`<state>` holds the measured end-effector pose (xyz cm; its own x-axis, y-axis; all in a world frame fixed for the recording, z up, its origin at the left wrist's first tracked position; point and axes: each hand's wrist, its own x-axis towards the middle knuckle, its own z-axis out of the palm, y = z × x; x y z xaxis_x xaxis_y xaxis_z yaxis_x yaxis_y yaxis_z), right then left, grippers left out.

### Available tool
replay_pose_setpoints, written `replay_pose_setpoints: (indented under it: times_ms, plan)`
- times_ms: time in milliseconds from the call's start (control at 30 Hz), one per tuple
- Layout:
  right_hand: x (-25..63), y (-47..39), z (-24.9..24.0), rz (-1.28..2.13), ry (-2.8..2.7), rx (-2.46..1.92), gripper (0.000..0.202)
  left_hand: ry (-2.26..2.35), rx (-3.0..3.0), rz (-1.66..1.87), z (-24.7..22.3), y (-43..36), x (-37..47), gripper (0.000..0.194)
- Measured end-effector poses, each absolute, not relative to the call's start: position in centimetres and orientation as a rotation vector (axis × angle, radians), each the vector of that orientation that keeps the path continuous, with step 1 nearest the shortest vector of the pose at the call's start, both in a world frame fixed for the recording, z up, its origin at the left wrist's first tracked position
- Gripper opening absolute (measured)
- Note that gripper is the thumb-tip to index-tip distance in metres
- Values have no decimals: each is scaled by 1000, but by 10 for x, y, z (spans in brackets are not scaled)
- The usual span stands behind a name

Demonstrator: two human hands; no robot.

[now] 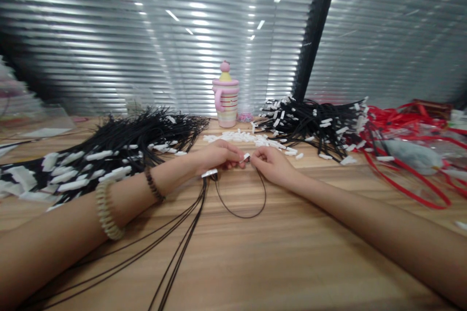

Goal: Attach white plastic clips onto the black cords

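Observation:
My left hand (221, 154) pinches a small white clip (245, 157) between thumb and fingers at the middle of the table. Close beside it on the right, my right hand (268, 163) is closed on the end of a thin black cord (265, 199), which hangs in a loop below both hands. Under my left hand lies another white piece (209, 173), from which several black cords (184, 223) run toward the near left edge. Loose white pieces (237, 136) are scattered just beyond my hands.
A pink and cream lidded cup (228, 102) stands behind the white pieces. Bundled black cords with white ends (134, 136) lie at left, another bundle (310, 121) at right. Red straps (404, 165) and plastic bags are at far right. Blinds stand behind the wooden table (292, 252).

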<state>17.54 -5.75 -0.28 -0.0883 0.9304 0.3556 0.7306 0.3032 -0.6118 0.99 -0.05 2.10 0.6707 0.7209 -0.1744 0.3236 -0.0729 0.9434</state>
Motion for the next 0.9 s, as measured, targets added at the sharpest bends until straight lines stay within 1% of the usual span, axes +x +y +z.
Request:
replay_pose_setpoints:
  times_ms: [167,433,633,900]
  plan:
    - [176,-58,-4,426,-1861,-1488,16,860,1720,370,22,-2,9,23]
    - [176,-60,-3,483,-1846,-1475,17,844,1786,355,23,-4,10,26]
    - [177,-60,-5,442,-1878,-1463,18,873,1787,355,26,-9,11,26]
    - [176,-59,-3,425,-1834,-1449,17,844,1651,433,19,-2,14,20]
